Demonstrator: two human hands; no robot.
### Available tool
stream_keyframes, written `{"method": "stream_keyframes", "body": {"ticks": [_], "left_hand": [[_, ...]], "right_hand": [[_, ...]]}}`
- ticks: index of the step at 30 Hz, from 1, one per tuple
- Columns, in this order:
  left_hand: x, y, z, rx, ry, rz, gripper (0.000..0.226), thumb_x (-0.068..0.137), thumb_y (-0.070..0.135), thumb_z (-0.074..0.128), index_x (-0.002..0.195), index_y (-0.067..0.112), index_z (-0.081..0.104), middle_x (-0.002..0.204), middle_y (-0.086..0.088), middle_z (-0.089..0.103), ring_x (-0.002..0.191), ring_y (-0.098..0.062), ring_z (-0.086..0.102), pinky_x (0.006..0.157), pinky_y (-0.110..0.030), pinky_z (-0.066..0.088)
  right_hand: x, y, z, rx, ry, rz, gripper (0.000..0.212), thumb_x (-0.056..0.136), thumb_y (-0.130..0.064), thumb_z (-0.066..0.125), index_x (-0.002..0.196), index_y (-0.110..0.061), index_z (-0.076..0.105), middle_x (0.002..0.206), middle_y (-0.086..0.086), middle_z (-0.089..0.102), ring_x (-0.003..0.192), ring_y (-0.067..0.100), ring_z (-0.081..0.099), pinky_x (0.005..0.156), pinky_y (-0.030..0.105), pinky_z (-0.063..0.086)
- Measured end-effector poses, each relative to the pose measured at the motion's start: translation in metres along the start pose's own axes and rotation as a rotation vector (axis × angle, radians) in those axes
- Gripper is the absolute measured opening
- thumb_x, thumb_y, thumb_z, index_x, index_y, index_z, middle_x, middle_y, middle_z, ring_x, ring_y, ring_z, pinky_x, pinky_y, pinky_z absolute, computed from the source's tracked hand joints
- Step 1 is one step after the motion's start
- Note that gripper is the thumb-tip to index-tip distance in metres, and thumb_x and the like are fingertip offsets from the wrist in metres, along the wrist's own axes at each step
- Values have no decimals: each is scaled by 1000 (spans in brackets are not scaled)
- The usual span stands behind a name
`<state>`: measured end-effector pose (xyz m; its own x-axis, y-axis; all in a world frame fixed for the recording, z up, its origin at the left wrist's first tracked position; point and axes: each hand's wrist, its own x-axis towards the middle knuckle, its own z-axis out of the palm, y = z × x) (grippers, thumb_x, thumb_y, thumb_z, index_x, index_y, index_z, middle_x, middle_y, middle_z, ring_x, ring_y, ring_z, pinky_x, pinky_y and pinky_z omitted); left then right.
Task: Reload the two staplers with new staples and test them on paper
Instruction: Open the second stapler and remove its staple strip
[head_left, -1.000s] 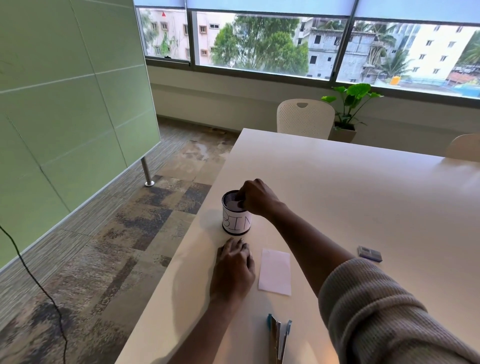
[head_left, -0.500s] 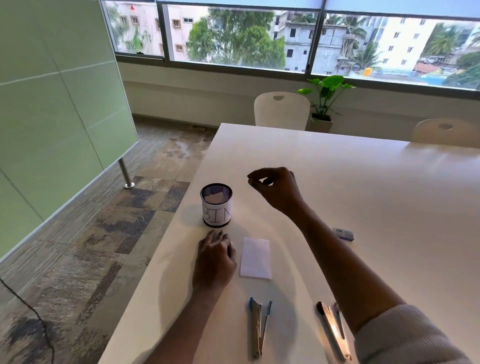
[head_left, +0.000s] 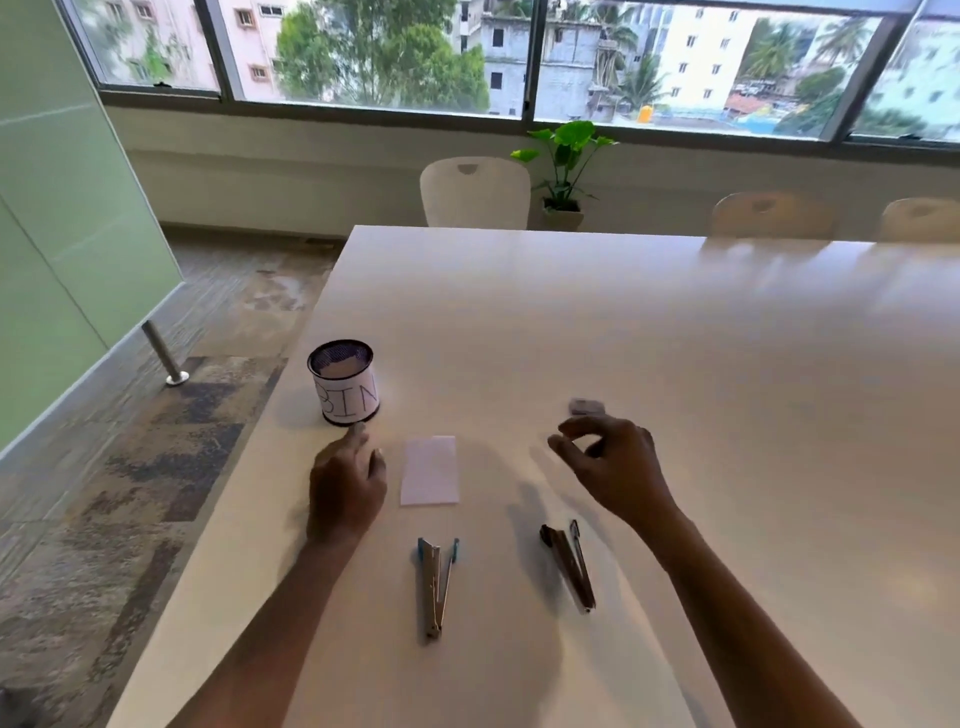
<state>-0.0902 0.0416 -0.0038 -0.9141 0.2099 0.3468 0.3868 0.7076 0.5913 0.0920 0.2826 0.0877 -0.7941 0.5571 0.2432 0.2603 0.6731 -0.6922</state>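
Two staplers lie swung open on the white table: a blue one near the front centre and a black one to its right. A small sheet of paper lies just beyond the blue stapler. A little grey staple box sits farther right. My left hand rests flat on the table left of the paper, fingers relaxed. My right hand hovers just in front of the staple box, thumb and fingers loosely curved, holding nothing that I can see.
A mesh cup labelled BIN stands near the table's left edge, just beyond my left hand. White chairs and a potted plant stand past the far edge. Carpeted floor drops off to the left.
My right hand left the bin cup and swung right and down toward the staple box. The view has tilted down, bringing both staplers into sight. My left hand stayed put.
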Motion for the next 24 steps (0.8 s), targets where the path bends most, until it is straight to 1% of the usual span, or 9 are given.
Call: {"method": "stream_keyframes", "body": {"ticks": [2, 3, 4, 6, 9, 13, 16, 21, 24], "left_hand": [[-5, 6, 1, -16, -10, 8, 41, 83, 8, 70, 122, -1, 66, 116, -18, 71, 105, -38, 65, 96, -40, 49], [-8, 9, 2, -20, -20, 14, 41, 84, 9, 69, 123, -1, 65, 117, -18, 71, 106, -38, 65, 96, -40, 49], [-12, 12, 3, -23, -32, 13, 41, 84, 11, 69, 124, 0, 65, 117, -18, 71, 107, -38, 64, 97, -39, 48], [-18, 15, 8, -32, -57, 6, 42, 85, 14, 69, 124, 1, 65, 117, -19, 70, 109, -38, 62, 97, -38, 47], [-23, 14, 11, -24, -87, -9, 42, 87, 21, 67, 126, 6, 64, 120, -21, 66, 114, -38, 58, 99, -39, 47], [-26, 10, 11, -11, -108, -29, 43, 89, 27, 63, 130, 12, 62, 127, -19, 63, 121, -34, 55, 104, -40, 46], [-27, 12, 9, -10, -120, -46, 43, 90, 28, 61, 130, 13, 62, 129, -19, 62, 123, -33, 54, 105, -40, 46], [-30, 14, 6, -14, -124, -43, 41, 90, 30, 61, 128, 14, 62, 128, -17, 62, 123, -32, 55, 105, -40, 47], [-30, 17, 2, -32, -106, -19, 39, 90, 26, 63, 126, 10, 64, 126, -16, 66, 119, -32, 59, 103, -39, 47]], "right_hand": [[-22, 13, 5, -65, -15, 32, 28, 81, -44, 76, 98, -22, 77, 99, -11, 75, 67, 4, 67, 74, 20, 52], [-33, 18, 9, -104, -26, 49, 33, 80, -48, 76, 100, -22, 76, 101, -9, 74, 74, 7, 68, 78, 26, 54], [-43, 22, 12, -143, -40, 67, 37, 79, -52, 75, 103, -23, 75, 103, -8, 72, 82, 10, 68, 81, 29, 53], [-59, 27, 18, -178, -62, 106, 44, 77, -55, 75, 107, -22, 75, 106, -6, 69, 94, 13, 66, 81, 27, 49], [-73, 28, 25, -195, -66, 154, 48, 76, -54, 76, 111, -22, 73, 110, -6, 67, 99, 14, 65, 77, 22, 41], [-81, 28, 32, -202, -44, 153, 40, 79, -50, 75, 107, -22, 73, 106, -3, 67, 98, 19, 65, 74, 26, 40], [-84, 27, 35, -185, -20, 153, 38, 80, -47, 76, 107, -21, 73, 105, -2, 67, 96, 19, 65, 73, 25, 39], [-87, 24, 35, -173, -8, 145, 34, 80, -47, 76, 102, -20, 73, 98, -1, 66, 90, 20, 65, 70, 28, 43], [-85, 23, 33, -184, -27, 154, 40, 80, -50, 75, 105, -20, 72, 101, 0, 66, 93, 21, 65, 71, 27, 41]]}}
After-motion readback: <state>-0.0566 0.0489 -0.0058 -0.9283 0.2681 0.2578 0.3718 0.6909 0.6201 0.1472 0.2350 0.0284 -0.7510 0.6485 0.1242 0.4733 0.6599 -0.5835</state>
